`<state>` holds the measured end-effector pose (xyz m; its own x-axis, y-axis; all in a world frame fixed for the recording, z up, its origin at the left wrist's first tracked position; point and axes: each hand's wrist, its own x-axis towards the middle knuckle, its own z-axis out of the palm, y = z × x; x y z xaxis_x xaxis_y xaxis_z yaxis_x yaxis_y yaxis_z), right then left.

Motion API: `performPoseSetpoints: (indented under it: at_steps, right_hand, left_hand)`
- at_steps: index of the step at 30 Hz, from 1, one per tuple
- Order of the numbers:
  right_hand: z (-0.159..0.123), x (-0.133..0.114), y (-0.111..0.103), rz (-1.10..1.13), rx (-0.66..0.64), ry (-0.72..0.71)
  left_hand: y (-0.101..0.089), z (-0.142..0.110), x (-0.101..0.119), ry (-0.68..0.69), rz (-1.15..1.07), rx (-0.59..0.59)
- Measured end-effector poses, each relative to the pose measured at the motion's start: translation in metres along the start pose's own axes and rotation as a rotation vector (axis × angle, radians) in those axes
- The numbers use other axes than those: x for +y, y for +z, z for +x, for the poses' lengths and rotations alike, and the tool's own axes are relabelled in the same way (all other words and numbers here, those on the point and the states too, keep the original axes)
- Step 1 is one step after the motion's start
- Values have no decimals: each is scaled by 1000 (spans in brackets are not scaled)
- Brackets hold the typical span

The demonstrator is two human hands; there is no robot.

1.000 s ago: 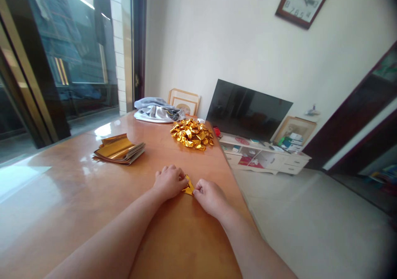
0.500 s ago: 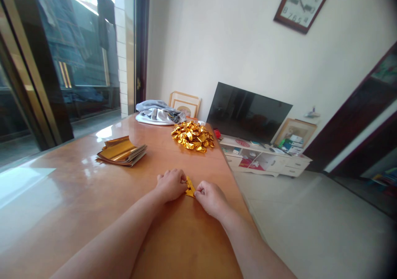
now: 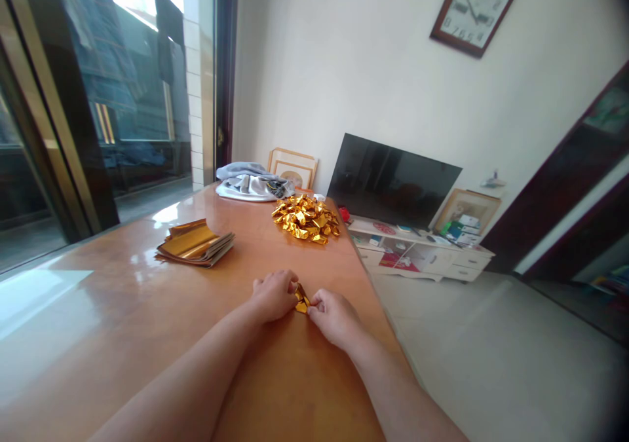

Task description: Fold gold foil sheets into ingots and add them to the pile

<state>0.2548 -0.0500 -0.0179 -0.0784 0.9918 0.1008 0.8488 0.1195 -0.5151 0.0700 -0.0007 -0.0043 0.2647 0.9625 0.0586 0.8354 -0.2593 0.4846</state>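
Observation:
A small folded piece of gold foil paper [image 3: 301, 300] is pinched between my left hand [image 3: 274, 296] and my right hand [image 3: 334, 317], just above the orange wooden tabletop [image 3: 122, 311]. Its lower part shows between my fingers, and the rest is hidden by them. Farther up the table lies a heap of crumpled or folded gold foil pieces [image 3: 305, 219]. To its left is a stack of gold foil sheets [image 3: 195, 244], its top sheets curling up.
A grey and white cloth bundle [image 3: 250, 185] lies at the table's far end. The right table edge drops to a tiled floor. Beyond stand a dark flat-screen TV [image 3: 393, 181], a white low cabinet [image 3: 422, 258] and a leaning picture frame [image 3: 293, 169].
My hands have come slightly closer together around the gold foil piece, which now looks more tightly folded. The whole view has shifted a little as my head moved.

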Motion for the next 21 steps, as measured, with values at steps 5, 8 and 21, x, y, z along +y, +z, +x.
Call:
performPoseSetpoints:
  at_steps: [5, 8, 21]
  right_hand:
    - [3, 2, 3, 76, -23, 40]
    - [3, 3, 4, 107, -30, 56]
    - [2, 2, 3, 109, -28, 11]
  left_hand:
    - [0, 3, -1, -16, 21, -12]
    - [-1, 3, -2, -10, 4, -21]
    - [2, 1, -2, -21, -68, -17]
